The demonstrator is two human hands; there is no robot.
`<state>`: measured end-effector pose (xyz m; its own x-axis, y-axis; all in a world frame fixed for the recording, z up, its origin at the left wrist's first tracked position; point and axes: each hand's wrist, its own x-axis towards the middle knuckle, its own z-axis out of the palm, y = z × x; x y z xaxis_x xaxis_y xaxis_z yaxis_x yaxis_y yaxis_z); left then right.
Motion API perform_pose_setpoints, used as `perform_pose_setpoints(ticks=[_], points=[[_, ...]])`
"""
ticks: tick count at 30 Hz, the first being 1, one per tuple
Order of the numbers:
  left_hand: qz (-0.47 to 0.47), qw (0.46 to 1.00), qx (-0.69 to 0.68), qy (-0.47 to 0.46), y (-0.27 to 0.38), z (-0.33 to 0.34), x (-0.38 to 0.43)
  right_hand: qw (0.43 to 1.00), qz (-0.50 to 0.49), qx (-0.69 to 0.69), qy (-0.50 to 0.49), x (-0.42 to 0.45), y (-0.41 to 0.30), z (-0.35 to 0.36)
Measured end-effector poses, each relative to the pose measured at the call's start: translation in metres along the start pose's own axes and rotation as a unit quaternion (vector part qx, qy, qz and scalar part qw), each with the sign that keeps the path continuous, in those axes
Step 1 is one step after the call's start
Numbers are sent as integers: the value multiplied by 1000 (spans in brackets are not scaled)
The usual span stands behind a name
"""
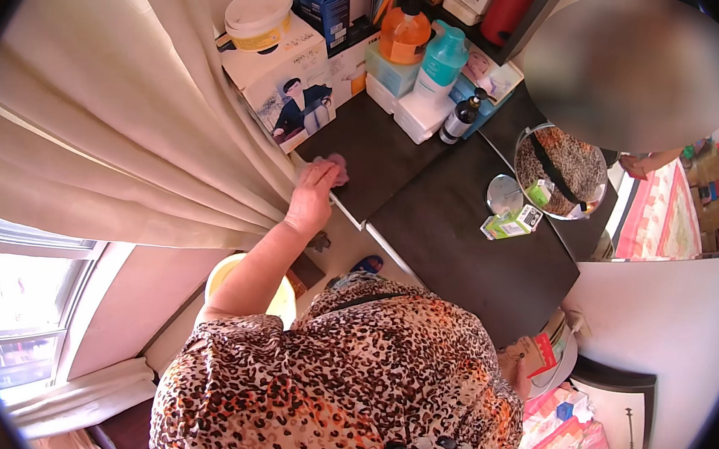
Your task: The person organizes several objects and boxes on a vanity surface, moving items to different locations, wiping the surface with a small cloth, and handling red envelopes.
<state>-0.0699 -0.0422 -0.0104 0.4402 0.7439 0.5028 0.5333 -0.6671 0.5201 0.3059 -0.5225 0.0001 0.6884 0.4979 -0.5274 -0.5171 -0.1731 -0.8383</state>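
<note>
My left hand [312, 196] reaches to the left front edge of the dark tabletop [378, 155]. Under its fingers is a bunched pink cloth [337, 170], pressed against the surface beside the curtain. At the right, partly hidden by my patterned top, my right hand [520, 376] grips a brown and red cardboard packet [537, 357]. A box with a printed picture [287, 99] stands just beyond the cloth, bearing a round white tub [257, 13].
Several bottles stand at the back, among them a teal-capped bottle [443, 62] and a black pump bottle [462, 118]. A round mirror [560, 168] and a green and white carton [511, 222] are at the right. A beige curtain [151, 110] borders the left; a yellow bucket [222, 273] is below.
</note>
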Motion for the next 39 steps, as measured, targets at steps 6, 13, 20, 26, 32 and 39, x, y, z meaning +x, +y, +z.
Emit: perform_pose_setpoints(ticks=[6,13,20,26,32,39], points=[[-18,956,284,-68,-59,24,16,998,12,-54,-34,7,-26,39],[-44,940,318,-117,-24,34,-21,998,0,-17,-58,8,-25,41],[-92,919,369,-101,-46,36,10,999,19,-30,-25,15,-11,25],[-76,935,337,-77,-25,33,-18,1000,3,27,4,7,-12,37],[-129,924,345,-104,-35,36,0,999,13,-19,-42,13,-28,34],[-129,935,311,-110,-36,29,7,997,40,1,-59,22,-26,28]])
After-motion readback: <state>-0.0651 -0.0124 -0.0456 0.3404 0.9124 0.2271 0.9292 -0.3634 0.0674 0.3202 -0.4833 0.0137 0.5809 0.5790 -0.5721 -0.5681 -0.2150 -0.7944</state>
